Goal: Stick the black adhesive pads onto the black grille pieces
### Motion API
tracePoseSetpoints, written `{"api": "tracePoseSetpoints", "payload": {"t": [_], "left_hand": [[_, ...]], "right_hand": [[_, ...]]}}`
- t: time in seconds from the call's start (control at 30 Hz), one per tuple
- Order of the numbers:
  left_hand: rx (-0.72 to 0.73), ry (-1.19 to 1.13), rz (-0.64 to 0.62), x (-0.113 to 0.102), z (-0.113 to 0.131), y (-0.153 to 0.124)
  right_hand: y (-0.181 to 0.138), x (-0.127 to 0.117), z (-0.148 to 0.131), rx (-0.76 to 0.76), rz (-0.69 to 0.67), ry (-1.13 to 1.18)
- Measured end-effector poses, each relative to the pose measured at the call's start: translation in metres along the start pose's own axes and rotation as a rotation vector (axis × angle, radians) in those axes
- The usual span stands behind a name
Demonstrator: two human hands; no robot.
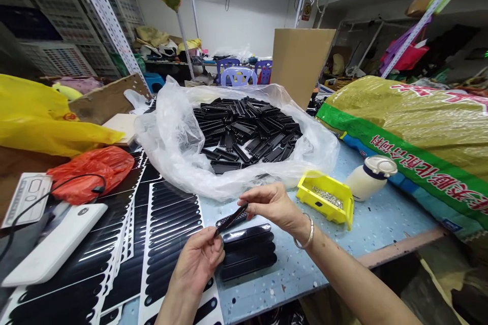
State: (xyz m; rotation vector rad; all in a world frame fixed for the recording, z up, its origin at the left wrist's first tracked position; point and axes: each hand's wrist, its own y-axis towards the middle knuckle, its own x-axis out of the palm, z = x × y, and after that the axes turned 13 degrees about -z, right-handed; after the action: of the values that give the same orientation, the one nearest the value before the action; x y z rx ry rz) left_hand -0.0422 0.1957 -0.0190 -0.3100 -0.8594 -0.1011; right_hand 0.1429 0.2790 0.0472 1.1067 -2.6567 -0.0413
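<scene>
My left hand pinches the near end of a thin black perforated strip. The far end of the same strip is between the thumb and fingers of my right hand, which has a bangle at the wrist. The strip is tilted, its right end higher. Just below my hands, several glossy black rounded strips lie side by side on the blue table. Left of them is a white sheet with black round-ended stickers. Beyond my hands, a clear plastic bag lies open around a heap of black slotted pieces.
A yellow bin of small metal parts stands right, beside a cream lidded jar. A large printed sack fills the right side. At left are more sticker sheets, a white device with a cable and a red bag.
</scene>
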Motion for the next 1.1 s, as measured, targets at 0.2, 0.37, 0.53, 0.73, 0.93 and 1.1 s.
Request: {"api": "tracePoseSetpoints", "payload": {"t": [0.2,0.37,0.53,0.73,0.93,1.1], "left_hand": [[-0.042,-0.039,0.022,0.005,-0.004,-0.004],[-0.056,-0.037,0.028,0.009,-0.003,-0.008],[0.073,0.002,0.201,-0.004,0.016,-0.013],[0.147,0.156,0.396,-0.029,0.029,-0.004],[0.210,0.307,0.460,-0.029,0.019,0.011],[0.145,0.333,0.384,-0.020,0.012,0.019]], "right_hand": [[0.002,0.016,-0.009,-0.002,-0.029,-0.017],[0.012,0.030,-0.009,-0.014,-0.018,-0.076],[-0.003,-0.022,-0.019,-0.122,0.279,-0.370],[-0.028,-0.083,0.005,0.259,0.272,-0.715],[-0.003,-0.067,0.057,0.430,0.023,-0.958],[-0.009,-0.060,0.060,0.419,-0.049,-1.005]]}}
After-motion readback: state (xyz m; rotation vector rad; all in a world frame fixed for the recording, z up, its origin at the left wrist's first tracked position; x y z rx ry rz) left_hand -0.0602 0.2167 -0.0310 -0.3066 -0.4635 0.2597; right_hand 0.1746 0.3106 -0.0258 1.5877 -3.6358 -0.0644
